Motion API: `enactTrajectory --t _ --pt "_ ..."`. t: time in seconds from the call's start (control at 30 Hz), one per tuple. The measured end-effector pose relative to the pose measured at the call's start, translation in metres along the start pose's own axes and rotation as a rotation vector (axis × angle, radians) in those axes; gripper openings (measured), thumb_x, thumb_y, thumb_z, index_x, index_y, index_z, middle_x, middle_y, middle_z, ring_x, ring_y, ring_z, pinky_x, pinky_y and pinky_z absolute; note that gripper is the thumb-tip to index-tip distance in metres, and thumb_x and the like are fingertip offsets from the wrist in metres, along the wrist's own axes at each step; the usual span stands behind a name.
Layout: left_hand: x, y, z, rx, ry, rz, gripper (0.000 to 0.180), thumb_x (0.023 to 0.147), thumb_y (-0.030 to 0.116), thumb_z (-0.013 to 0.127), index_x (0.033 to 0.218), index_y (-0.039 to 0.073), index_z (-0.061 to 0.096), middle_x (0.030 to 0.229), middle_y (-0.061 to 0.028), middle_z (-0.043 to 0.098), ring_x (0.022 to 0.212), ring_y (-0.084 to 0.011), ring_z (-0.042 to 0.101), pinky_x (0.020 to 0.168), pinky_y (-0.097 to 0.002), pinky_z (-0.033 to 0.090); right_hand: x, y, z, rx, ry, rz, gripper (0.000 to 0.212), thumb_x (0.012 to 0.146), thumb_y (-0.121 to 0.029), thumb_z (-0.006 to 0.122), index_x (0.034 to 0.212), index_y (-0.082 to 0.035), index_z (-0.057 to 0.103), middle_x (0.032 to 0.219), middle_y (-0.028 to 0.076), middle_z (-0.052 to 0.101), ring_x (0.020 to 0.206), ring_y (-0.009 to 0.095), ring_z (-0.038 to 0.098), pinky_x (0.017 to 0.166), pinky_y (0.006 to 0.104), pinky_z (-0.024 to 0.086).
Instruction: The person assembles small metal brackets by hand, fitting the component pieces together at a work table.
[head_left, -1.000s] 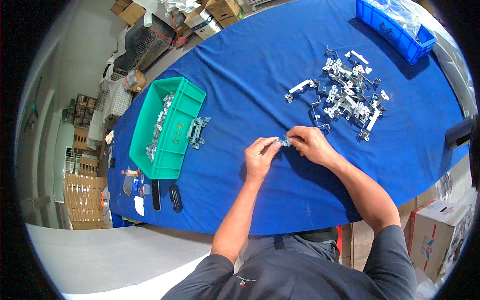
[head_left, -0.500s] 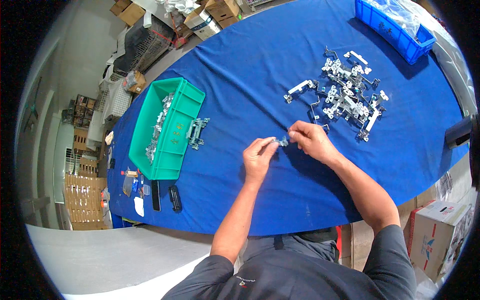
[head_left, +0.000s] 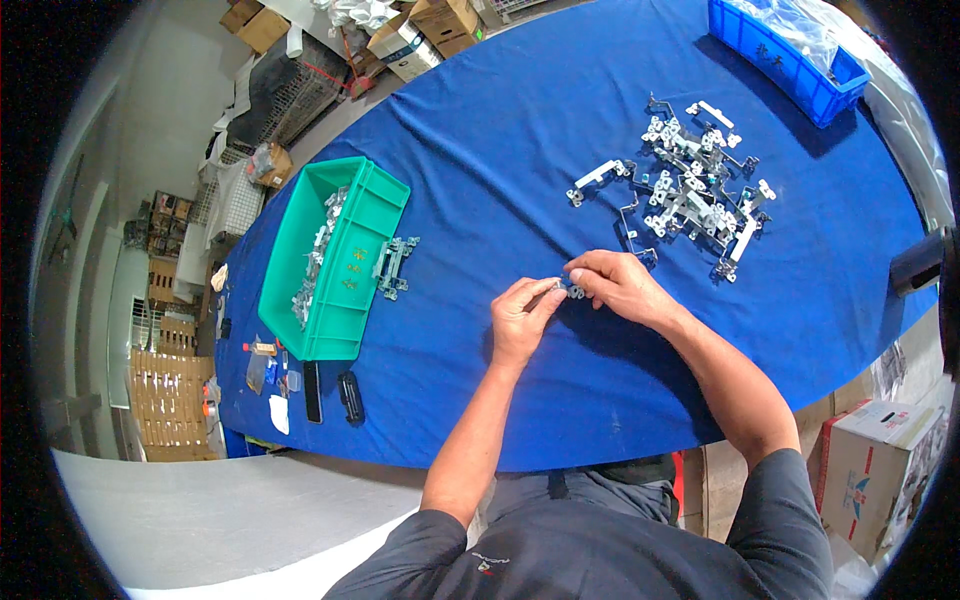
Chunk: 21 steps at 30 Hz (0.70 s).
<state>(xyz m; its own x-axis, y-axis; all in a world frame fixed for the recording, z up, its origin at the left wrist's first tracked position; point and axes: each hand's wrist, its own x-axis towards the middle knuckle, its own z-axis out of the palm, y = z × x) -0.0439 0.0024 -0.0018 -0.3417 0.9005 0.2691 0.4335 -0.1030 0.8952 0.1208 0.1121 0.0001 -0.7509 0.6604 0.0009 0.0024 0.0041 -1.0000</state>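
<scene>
Between my two hands, low over the middle of the blue cloth, is a small metal bracket (head_left: pixel 575 292), mostly covered by my fingers. My left hand (head_left: pixel 524 316) pinches its left end between thumb and fingers. From the right, my right hand (head_left: pixel 622 284) has its thumb and fingertips closed at the bracket's other end. A loose heap of similar silvery metal brackets (head_left: pixel 700 200) lies beyond my right hand. To the left, a few brackets (head_left: pixel 396 267) lie side by side against a green plastic bin (head_left: pixel 375 215), which holds more metal parts (head_left: pixel 318 260).
A blue crate (head_left: pixel 780 65) with clear plastic film stands at the far right of the cloth-covered table (head_left: pixel 480 150). Near the green bin's close end lie a phone (head_left: pixel 312 392) and a black tool-like item (head_left: pixel 350 398). A cardboard box (head_left: pixel 870 470) is beside the table on the right.
My right hand has come left and slightly down onto the bracket, closing the small gap to my left hand. My left hand has shifted slightly right.
</scene>
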Motion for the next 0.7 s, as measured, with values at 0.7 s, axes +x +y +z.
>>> enactTrajectory --t 0.7 --pt "0.001 -0.005 0.002 -0.058 0.032 -0.024 0.015 0.087 0.008 0.074 0.1 -0.001 0.074 0.085 -0.0011 0.067 0.069 -0.0053 0.056 0.059 -0.0205 0.043 0.001 0.011 0.0 -0.32 0.055 -0.184 0.019 0.091 -0.015 0.063 0.102 0.0 0.069 0.078 0.017 0.067 0.066 0.027 0.066 0.062 0.0378 0.052"
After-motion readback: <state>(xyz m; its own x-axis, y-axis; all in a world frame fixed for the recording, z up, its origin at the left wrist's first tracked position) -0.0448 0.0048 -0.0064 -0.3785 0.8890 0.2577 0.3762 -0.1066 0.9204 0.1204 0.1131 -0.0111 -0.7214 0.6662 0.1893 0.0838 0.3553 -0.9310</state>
